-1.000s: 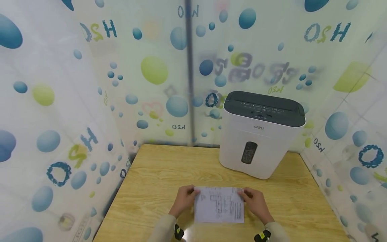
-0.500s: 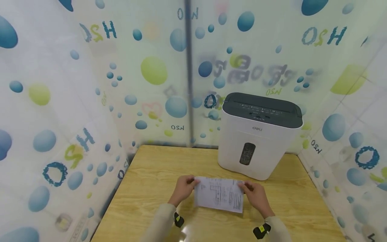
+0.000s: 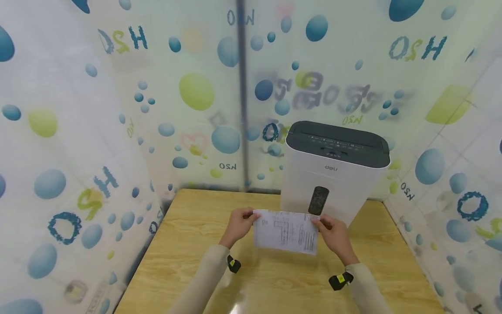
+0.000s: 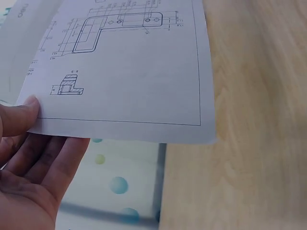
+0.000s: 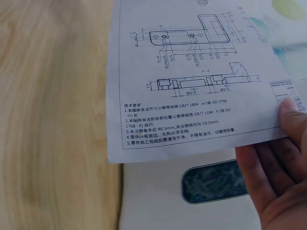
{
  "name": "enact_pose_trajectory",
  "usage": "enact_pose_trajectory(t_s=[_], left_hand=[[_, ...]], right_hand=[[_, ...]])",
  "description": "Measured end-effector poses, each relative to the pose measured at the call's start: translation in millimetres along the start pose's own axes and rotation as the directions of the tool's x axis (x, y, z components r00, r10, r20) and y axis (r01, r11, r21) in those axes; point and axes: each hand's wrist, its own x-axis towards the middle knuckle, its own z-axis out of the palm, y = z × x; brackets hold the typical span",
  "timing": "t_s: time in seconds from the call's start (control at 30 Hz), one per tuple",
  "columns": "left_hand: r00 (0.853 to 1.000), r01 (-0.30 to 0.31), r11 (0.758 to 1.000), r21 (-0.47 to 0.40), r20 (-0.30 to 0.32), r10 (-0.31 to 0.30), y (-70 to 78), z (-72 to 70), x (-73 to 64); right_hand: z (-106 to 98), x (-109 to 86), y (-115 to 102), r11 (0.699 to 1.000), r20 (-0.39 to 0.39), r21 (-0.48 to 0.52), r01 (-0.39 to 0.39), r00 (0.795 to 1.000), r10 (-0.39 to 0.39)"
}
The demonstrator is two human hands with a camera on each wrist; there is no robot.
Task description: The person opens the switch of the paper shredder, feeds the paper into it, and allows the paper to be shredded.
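A white sheet of paper [image 3: 286, 231] printed with a technical drawing hangs between both hands, tilted, above the table. My left hand [image 3: 239, 224] pinches its upper left corner; in the left wrist view the thumb [image 4: 21, 117] lies on the printed side and the fingers are behind. At the upper right corner my right hand [image 3: 335, 237] pinches the sheet the same way, thumb [image 5: 291, 117] on the printed face. Beyond the paper stands a white paper shredder [image 3: 341, 187] with a dark grey top [image 3: 337, 144]. The sheet's top edge overlaps the shredder's lower front in the head view.
The wooden table [image 3: 188, 261] carries the shredder at its back right. A dark window [image 3: 318, 200] on the shredder's front shows shreds inside. Patterned curtains [image 3: 196, 131] enclose the table at the back and both sides. Black wrist cameras [image 3: 340, 280] are strapped to both wrists.
Both hands have raised the paper and moved it forward, off the table's front part toward the shredder. The pinch at each corner stays the same. The head view has shifted slightly.
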Motion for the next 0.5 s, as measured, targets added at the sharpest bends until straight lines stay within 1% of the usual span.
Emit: enact_pose_trajectory(t_s=[0.17, 0.33, 0.4, 0.5], left_hand=[[1.000, -0.006, 1.000, 0.002, -0.023, 0.006, 11.6, -3.5, 10.7], [0.999, -0.025, 1.000, 0.018, -0.026, 0.025, 22.9, -7.6, 23.6], [0.998, -0.051, 0.998, 0.029, -0.024, 0.052, 28.6, -9.8, 29.3], [0.993, -0.114, 0.993, 0.041, -0.026, 0.115, 37.4, -13.3, 39.1]], right_hand=[[-8.5, 8.4, -10.5, 0.999, -0.031, 0.007, 0.041, 0.999, -0.041], [-19.4, 18.7, -24.3, 0.995, -0.063, 0.007, 0.101, 0.993, -0.100], [-24.6, 21.6, -30.3, 0.993, -0.073, -0.001, 0.119, 0.990, -0.118], [-32.6, 25.9, -38.7, 0.991, -0.090, -0.015, 0.134, 0.987, -0.135]])
